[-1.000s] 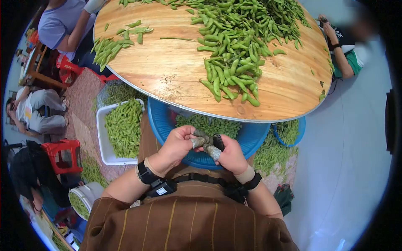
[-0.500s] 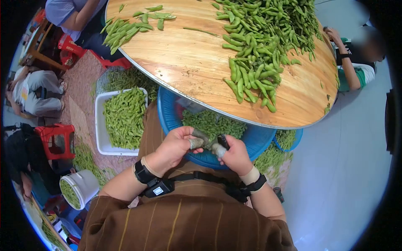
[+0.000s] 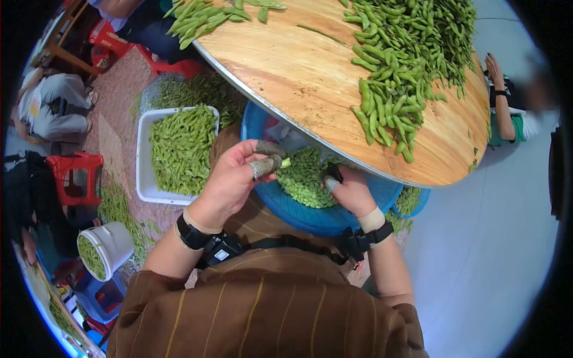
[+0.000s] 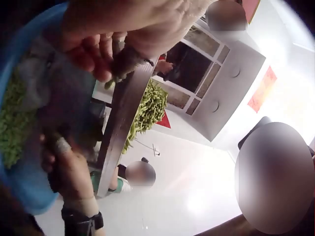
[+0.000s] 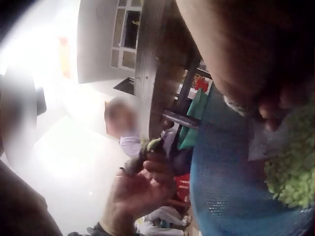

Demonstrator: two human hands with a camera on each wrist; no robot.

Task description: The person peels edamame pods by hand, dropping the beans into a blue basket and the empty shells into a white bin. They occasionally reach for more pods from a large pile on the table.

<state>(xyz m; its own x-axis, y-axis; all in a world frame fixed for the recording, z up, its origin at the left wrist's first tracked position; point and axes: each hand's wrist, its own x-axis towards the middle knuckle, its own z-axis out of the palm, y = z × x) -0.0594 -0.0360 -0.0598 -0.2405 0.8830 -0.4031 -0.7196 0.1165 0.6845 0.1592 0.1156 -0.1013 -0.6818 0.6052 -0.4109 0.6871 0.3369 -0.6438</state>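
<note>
In the head view, my left hand [image 3: 230, 178] pinches a small green pod [image 3: 286, 162] between its grey-wrapped thumb and finger, above the left part of the blue basin [image 3: 304, 215]. The right wrist view shows that same pod [image 5: 154, 144] at my left fingertips. My right hand [image 3: 356, 194] is low over the shelled beans [image 3: 307, 179] in the basin, its thumb wrapped in grey and something black at its forefinger. Its fingertips are largely hidden, and whether they hold anything is unclear. The two hands are apart.
A wooden round table [image 3: 298, 71] with heaped pods [image 3: 412, 53] overhangs the basin. A white tray of pods [image 3: 182, 149] and a white bucket [image 3: 119, 241] stand left. Red stools [image 3: 77, 179] and seated people are at left; another person [image 3: 507, 113] is at right.
My hands have separated; the left moved up and left, and the right moved right over the beans. A green pod now shows at my left fingertips. The head view has shifted, moving the table rightward.
</note>
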